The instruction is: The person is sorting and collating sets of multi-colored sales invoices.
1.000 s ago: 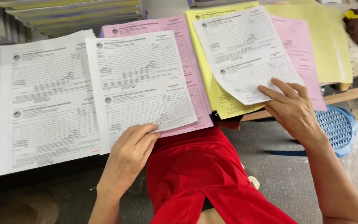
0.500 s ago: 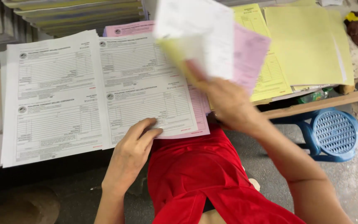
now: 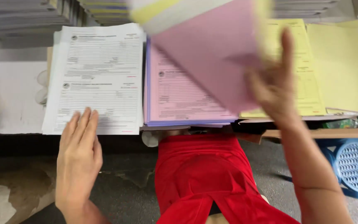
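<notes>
A blurred bunch of pink and yellow sheets (image 3: 212, 49) is held up over the pink stack (image 3: 183, 95) by the right hand (image 3: 274, 87), grip closed on it. The left hand (image 3: 79, 153), flat and open, is rested on the white stack (image 3: 100, 79). Sheets could easily get creased or dropped out of order if swung that fast.

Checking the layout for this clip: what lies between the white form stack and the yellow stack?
In the head view, a pink form stack lies between the white form stack and the yellow stack.

No packages, labels, signs, screens
</notes>
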